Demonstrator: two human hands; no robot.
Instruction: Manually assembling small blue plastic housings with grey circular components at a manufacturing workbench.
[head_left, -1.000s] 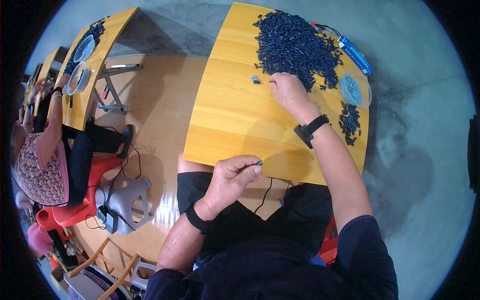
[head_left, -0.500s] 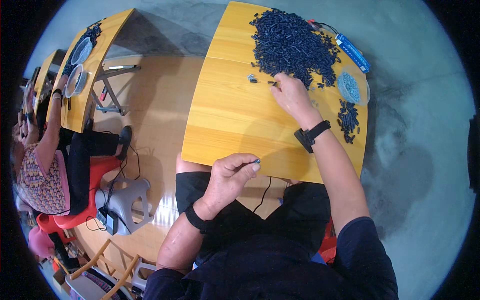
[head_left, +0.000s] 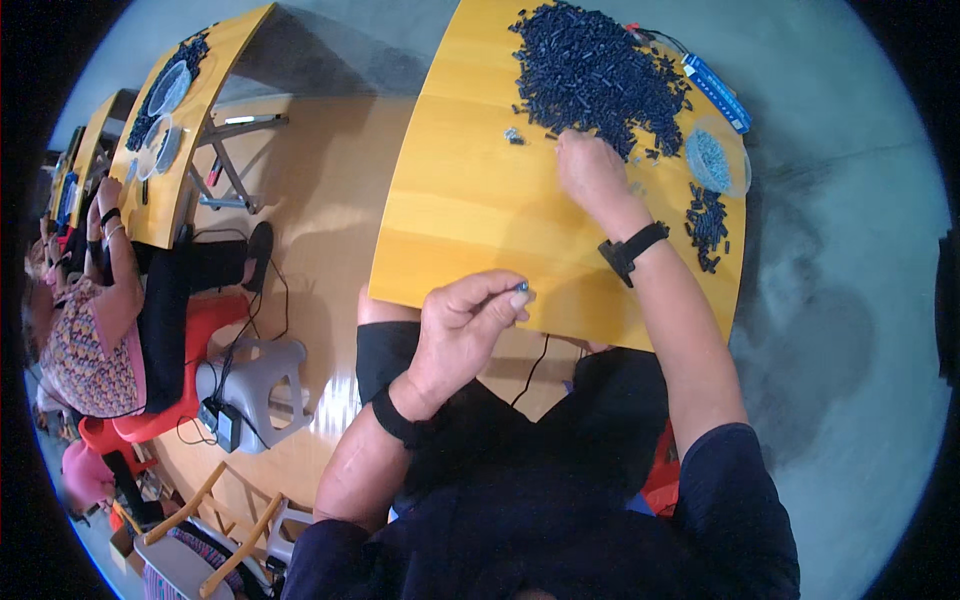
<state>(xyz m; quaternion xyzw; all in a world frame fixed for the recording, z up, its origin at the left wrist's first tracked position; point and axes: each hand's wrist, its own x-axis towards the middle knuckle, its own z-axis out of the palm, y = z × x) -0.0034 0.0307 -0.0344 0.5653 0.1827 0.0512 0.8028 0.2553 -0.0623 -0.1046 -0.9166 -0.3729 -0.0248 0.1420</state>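
My left hand (head_left: 465, 325) is in front of the table's near edge, its thumb and forefinger pinched on a small shiny bluish piece (head_left: 521, 287). At the near edge of a large pile of short black tube-like pieces (head_left: 590, 75), my right hand (head_left: 592, 175) reaches down with its fingers drawn together. Whatever is between those fingertips is hidden. Left of that hand lies a small cluster of clear and dark bits (head_left: 514, 136). To its right, a clear round tub (head_left: 709, 160) holds many small light-blue pieces, and a smaller group of black pieces (head_left: 707, 228) lies nearer.
A blue oblong box (head_left: 716, 92) lies along the yellow table's (head_left: 440, 215) right edge, beside a dark cable. On the left, another person (head_left: 95, 345) sits at a second table (head_left: 215, 75) with clear tubs. A grey stool (head_left: 255, 390) and a wooden-armed chair (head_left: 185, 510) stand on the floor.
My left hand has risen slightly toward the table edge, still pinching the bluish piece. My right hand's fingers have turned down at the pile's edge. The person on the left has shifted their arms.
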